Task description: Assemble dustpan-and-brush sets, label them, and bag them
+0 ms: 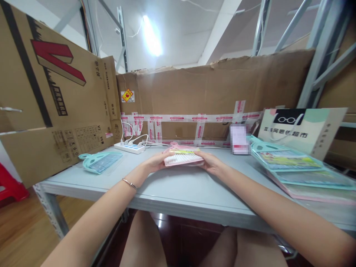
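Observation:
A pink mini dustpan-and-brush set [182,155] with white bristles and a yellow-green label is held just above the grey table [178,185]. My left hand [155,162] grips its left end and my right hand [211,163] grips its right end. A thin bracelet sits on my left wrist. A teal dustpan-and-brush set [100,161] in clear wrap lies on the table to the left, apart from both hands.
A stack of packaged teal and pink sets [300,168] lies at the right. A white power strip [129,147] with cables sits at the back. Cardboard walls [211,92] close the back and left; a paper bag [303,129] stands at the right rear.

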`<state>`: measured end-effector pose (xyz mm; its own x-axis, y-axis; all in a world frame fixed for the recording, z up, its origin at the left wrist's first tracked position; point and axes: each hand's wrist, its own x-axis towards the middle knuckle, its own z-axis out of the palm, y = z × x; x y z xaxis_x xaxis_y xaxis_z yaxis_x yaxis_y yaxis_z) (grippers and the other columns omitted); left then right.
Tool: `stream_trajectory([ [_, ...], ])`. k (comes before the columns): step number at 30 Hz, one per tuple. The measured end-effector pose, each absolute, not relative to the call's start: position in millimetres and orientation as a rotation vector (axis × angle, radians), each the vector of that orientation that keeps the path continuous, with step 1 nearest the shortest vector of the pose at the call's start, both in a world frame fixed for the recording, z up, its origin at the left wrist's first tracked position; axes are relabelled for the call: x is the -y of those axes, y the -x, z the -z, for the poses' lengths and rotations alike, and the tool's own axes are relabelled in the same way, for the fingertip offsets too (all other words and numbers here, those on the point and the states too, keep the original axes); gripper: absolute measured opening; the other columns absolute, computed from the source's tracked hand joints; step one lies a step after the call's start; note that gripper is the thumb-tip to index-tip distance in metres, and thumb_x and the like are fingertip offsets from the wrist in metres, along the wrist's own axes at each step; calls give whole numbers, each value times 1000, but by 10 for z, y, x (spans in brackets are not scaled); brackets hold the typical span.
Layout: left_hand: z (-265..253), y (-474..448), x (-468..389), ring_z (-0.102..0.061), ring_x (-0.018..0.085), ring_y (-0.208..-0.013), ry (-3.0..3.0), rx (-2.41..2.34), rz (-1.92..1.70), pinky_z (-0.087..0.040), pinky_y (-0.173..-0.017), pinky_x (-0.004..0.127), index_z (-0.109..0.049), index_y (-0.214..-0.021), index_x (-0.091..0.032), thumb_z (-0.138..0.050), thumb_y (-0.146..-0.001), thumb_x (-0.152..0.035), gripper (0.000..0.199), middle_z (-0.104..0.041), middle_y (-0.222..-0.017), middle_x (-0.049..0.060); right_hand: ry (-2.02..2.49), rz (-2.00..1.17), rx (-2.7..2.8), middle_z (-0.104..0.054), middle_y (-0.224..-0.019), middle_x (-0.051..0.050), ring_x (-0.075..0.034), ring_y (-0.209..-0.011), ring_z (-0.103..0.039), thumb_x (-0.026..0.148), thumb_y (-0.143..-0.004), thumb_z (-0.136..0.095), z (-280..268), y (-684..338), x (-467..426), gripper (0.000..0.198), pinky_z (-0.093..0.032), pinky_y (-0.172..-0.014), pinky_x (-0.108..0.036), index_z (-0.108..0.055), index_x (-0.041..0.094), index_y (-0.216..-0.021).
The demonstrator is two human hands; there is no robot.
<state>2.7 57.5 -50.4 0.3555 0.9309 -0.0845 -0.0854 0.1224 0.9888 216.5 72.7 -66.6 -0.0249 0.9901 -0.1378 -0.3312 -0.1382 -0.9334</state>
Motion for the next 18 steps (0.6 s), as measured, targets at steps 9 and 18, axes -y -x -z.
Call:
stream_trajectory([
  [9,520,48,-636,-63,12,-85,-1271,-865,-944,-46,-93,26,-64,-90,-10,-76,-56,-4,37,-68,-94,10,1002,-1545,959,-68,-78,-3,-8,-69,-65,-1,-75,-56,584,-2180,-624,17,-56,-72,-18,-58,14,-83],
  [18,528,22,-588,-63,16,-79,-1430,-1066,-1097,-49,-81,35,-41,-127,-14,-79,-58,-36,82,-63,-93,11,1179,-1484,885,-66,-60,-2,-7,-51,-61,14,-85,-52,585,-2217,-664,7,-53,-50,-14,-54,14,-79],
])
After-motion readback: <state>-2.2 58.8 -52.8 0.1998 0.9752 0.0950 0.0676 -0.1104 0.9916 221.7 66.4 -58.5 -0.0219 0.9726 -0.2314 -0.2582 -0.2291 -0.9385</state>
